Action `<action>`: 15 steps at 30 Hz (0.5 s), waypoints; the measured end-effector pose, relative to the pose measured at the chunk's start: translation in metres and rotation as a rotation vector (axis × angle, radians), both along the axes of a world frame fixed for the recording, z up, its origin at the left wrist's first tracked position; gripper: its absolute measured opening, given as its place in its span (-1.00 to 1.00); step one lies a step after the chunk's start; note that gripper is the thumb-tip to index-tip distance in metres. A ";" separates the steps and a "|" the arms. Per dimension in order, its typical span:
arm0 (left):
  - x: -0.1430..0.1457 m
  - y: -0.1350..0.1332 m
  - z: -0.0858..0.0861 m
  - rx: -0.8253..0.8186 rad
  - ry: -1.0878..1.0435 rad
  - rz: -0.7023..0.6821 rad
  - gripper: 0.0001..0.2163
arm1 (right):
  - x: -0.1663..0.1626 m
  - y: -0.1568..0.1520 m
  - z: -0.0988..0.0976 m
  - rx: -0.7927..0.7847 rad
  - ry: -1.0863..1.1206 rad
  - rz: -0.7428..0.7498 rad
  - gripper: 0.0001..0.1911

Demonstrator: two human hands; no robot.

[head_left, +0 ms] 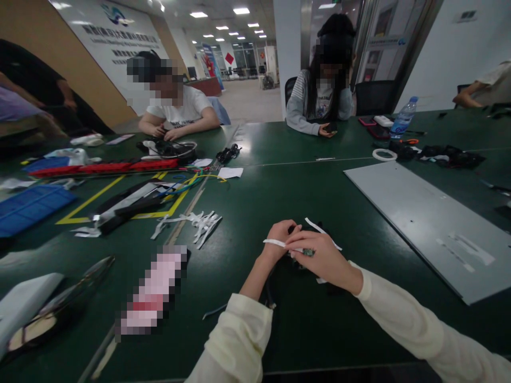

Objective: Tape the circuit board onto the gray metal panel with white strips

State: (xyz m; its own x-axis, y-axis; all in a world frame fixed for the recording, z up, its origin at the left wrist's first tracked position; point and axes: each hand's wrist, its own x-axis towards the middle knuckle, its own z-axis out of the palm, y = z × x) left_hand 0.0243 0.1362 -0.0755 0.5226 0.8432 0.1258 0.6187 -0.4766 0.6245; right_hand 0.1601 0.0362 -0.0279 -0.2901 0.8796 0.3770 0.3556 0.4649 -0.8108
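Observation:
Both my hands meet over the dark green table (279,197), just in front of me. My left hand (277,242) is closed, pinching a thin white strip (275,243) that sticks out to the left. My right hand (319,258) lies over a small black object (315,230) and pinches the same spot, with a small greenish part at its fingertips. Another white strip (319,230) runs out behind my right hand. What the black object is stays mostly hidden under my fingers.
A pile of several white strips (199,222) lies to the left. A grey metal panel (431,223) lies to the right. Farther left are black cables, red bars (104,167) and a blue tray (27,207). Two people sit across the table; a water bottle (403,117) stands far right.

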 end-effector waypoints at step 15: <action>-0.012 -0.015 0.030 0.222 -0.142 0.108 -0.76 | 0.042 -0.026 0.002 -0.253 0.351 -0.207 -0.80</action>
State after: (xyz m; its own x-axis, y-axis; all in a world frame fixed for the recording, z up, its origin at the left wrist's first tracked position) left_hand 0.0125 0.1214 -0.0451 0.3953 0.8367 0.3789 0.5874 -0.5474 0.5961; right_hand 0.2020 0.0099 -0.0264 0.0070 0.9822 0.1876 0.1043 0.1858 -0.9770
